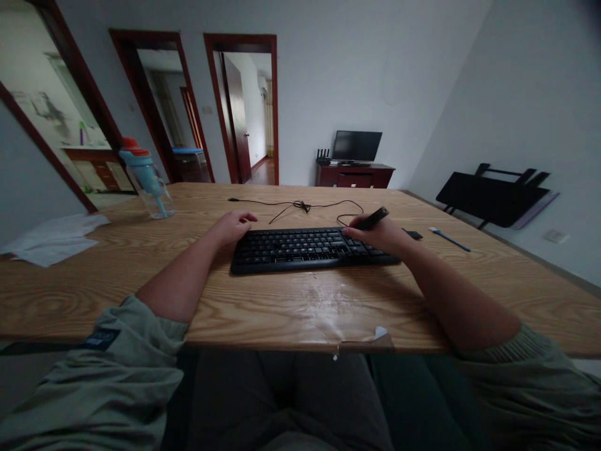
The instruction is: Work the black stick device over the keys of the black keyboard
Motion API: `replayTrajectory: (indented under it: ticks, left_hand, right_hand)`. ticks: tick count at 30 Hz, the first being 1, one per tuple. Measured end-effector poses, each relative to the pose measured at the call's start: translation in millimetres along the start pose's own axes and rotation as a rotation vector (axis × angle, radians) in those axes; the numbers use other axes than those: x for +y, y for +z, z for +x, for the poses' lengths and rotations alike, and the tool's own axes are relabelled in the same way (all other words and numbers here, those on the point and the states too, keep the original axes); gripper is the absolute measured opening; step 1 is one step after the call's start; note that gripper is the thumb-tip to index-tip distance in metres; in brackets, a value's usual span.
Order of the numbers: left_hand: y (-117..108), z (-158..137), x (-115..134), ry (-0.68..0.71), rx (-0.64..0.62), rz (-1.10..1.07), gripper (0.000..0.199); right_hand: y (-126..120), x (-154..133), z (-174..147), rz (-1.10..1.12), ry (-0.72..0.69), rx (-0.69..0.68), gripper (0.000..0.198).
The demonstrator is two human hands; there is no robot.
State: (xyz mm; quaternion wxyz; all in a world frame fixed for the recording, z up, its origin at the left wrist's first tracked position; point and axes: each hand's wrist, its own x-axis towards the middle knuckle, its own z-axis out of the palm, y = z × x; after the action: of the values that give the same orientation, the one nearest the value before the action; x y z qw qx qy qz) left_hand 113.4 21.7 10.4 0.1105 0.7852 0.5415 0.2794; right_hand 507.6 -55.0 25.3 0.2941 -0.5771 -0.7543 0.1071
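Observation:
A black keyboard [300, 247] lies on the wooden table in front of me, and some spots in its front row look bare of keys. My left hand [233, 227] rests at its far left corner, fingers loosely curved and apart, holding nothing. Over the keyboard's right part, my right hand [375, 233] is closed around a black stick-like tool [374, 218], whose thick end points up and to the right. The hand hides the tool's lower end, so its kind is unclear. Behind the keyboard runs its thin black cable [301, 205], bundled in the middle.
To the right lie a blue-handled brush [449, 239] and a small black piece [413, 234]. A clear bottle [149, 185] with a red lid stands far left, near white paper [56, 235]. Peeling film [380, 333] marks the front edge of the table [263, 307].

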Motion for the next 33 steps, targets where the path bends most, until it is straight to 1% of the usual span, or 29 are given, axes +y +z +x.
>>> replayTrajectory:
  ticks: [6, 9, 15, 22, 27, 33]
  left_hand:
    - [0, 1, -3, 0.006, 0.012, 0.005, 0.043]
    - [0, 1, -3, 0.001, 0.009, 0.011, 0.044]
    - [1, 1, -3, -0.005, 0.001, 0.013, 0.043]
    - [1, 1, -2, -0.017, -0.009, 0.018, 0.042]
    - [2, 2, -5, -0.008, -0.002, 0.001, 0.043]
    - [2, 2, -5, -0.005, 0.000, -0.003, 0.042]
  right_hand:
    - [-8, 9, -3, 0.084, -0.076, -0.120, 0.018]
    - [-11, 13, -3, 0.114, -0.097, -0.152, 0.017]
    - [-17, 13, -4, 0.134, -0.084, -0.197, 0.015]
    - [-13, 21, -1, 0.156, -0.040, -0.163, 0.023]
    - [-7, 27, 1, 0.180, -0.034, -0.100, 0.024]
    - [-4, 27, 1, 0.171, -0.056, -0.024, 0.026]
